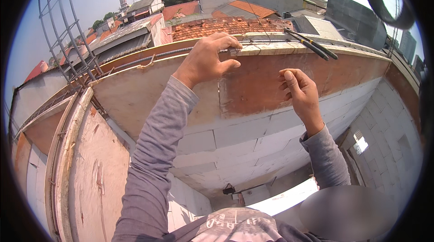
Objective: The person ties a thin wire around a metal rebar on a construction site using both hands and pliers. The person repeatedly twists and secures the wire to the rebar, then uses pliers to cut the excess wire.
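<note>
My left hand [213,57] is over the upper edge of the plywood formwork panel [264,82], its thumb apart from the bent fingers. Its fingertips are at a short wooden piece [232,52] on that edge; whether they grip anything is hidden. My right hand [300,87] is raised in front of the panel, with the thumb against the curled forefinger. Nothing between those fingers can be made out. Pincers [313,45] with black, yellow-marked handles lie across the formwork's top. Steel rebar [162,52] runs along the channel behind the edge, and thin tie wire [259,46] loops over it.
Upright rebar cage [64,28] rises at the left corner, beside a timber-edged panel [98,170]. Below the formwork stands a light block wall [237,140], dropping to a floor far down. A blurred round shape [349,213] covers the lower right. Tiled roofs [217,28] lie beyond.
</note>
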A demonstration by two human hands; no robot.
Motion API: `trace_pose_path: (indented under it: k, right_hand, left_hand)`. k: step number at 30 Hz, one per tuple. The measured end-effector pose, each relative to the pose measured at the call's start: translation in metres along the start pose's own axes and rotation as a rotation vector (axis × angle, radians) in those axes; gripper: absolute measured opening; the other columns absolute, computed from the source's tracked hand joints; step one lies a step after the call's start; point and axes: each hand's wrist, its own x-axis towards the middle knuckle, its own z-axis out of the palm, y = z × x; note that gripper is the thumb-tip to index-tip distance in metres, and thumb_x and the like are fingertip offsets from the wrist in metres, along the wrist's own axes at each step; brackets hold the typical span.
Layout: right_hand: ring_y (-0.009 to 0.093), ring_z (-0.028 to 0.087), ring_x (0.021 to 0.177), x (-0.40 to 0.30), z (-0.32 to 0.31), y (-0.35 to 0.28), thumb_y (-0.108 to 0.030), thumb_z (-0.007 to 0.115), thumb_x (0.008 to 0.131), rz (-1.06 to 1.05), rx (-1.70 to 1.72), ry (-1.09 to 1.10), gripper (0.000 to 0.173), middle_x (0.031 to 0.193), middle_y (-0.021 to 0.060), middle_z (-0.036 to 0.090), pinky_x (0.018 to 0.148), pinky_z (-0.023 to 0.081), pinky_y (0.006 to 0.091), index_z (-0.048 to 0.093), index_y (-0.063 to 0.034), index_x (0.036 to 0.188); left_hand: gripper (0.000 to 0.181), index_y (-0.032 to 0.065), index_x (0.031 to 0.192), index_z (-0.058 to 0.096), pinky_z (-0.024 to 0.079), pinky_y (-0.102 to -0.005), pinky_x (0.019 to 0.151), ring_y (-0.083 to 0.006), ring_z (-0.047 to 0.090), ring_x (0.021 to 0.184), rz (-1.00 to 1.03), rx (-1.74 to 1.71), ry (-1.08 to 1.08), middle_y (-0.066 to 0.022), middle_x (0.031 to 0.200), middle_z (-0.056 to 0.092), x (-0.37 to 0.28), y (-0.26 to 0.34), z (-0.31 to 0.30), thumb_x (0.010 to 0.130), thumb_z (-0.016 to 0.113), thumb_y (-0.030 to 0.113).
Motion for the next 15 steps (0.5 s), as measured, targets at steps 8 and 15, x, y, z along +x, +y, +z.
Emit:
trace_pose_path:
  k: [8, 15]
  right_hand:
    - [0.033, 0.070, 0.107, 0.085, -0.104, -0.029, -0.043, 0.074, 0.096, -0.569, -1.453, 0.149, 0.044, 0.109, 0.0115, 0.074, 0.090, 0.054, 0.0472, 0.070, -0.0098, 0.125]
    - [0.035, 0.073, 0.091, 0.128, -0.128, 0.004, -0.040, 0.065, 0.104, -0.080, -1.094, -0.077, 0.045, 0.099, 0.0154, 0.075, 0.081, 0.056, 0.0449, 0.065, -0.0068, 0.134]
  left_hand:
    - [0.014, 0.0069, 0.094, 0.076, 0.061, -0.0351, 0.084, -0.0234, 0.072, 0.101, 0.275, 0.312, 0.023, -0.0042, 0.105, 0.076, -0.008, 0.000, 0.001, 0.083, 0.084, 0.007]
    - [0.048, 0.0117, 0.123, 0.072, 0.053, -0.0429, 0.102, -0.0295, 0.064, 0.121, 0.126, 0.437, 0.222, -0.0055, 0.125, 0.072, -0.026, 0.027, 0.026, 0.081, 0.088, 0.031]
